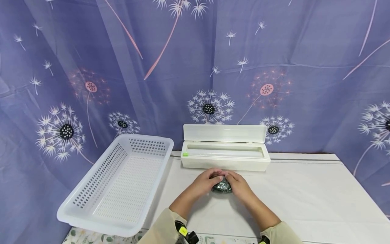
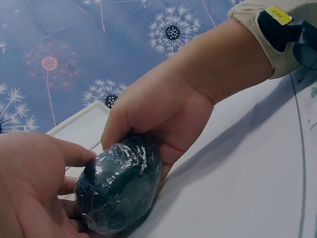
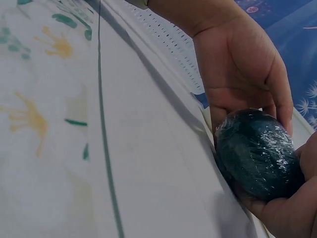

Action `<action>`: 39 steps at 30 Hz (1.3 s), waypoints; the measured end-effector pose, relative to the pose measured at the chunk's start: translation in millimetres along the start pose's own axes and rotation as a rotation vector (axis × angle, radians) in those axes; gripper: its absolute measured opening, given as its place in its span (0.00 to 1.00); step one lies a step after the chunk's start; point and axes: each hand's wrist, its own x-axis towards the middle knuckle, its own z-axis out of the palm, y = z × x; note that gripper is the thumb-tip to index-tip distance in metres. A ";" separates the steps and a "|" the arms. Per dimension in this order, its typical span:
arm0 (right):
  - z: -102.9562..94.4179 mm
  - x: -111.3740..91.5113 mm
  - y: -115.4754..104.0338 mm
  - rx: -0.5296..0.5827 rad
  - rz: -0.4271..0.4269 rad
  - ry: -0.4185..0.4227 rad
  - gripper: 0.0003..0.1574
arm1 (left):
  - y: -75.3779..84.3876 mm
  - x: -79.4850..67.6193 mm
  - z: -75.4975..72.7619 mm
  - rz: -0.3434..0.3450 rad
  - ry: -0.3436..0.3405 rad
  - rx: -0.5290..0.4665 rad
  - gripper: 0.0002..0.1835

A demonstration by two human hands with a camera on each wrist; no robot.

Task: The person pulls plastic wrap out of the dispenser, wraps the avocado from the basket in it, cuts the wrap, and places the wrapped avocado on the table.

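A dark green, rounded object (image 1: 222,187), covered in shiny, wrinkled clear plastic film, is held between both hands low over the white cloth. From one side the left hand (image 1: 204,182) grips it, thumb across the top. The right hand (image 1: 239,185) grips the opposite side, and the fingers of both hands meet at its far edge. In the left wrist view the wrapped object (image 2: 119,188) looks smooth and oval, with the right hand (image 2: 158,111) curled around its far side. What is inside the film cannot be told.
Just beyond the hands is a long white box (image 1: 225,165), its lid (image 1: 224,133) raised, with a pale roll (image 1: 223,153) inside and a bright green piece (image 1: 185,154) on its edge. A white perforated basket (image 1: 152,189) stands at left. Behind hangs a purple dandelion-print curtain (image 1: 170,101).
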 end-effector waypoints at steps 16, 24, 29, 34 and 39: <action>-3.6 3.9 0.5 -0.025 -0.033 0.034 0.16 | -1.0 -3.6 -2.9 -0.013 -0.024 0.188 0.30; -6.3 3.1 -4.5 -0.031 0.012 0.070 0.15 | -3.5 1.1 -9.5 0.005 -0.064 0.166 0.20; -8.6 2.5 -5.5 -0.055 -0.002 0.063 0.12 | -2.8 1.6 -10.5 0.019 -0.073 0.211 0.17; -10.8 2.5 -4.0 -0.125 -0.035 0.066 0.10 | -0.4 -0.5 -7.2 0.017 -0.048 0.258 0.17; -12.2 2.3 -2.8 -0.164 -0.047 0.086 0.11 | 1.3 -1.8 -4.1 0.020 -0.022 0.311 0.18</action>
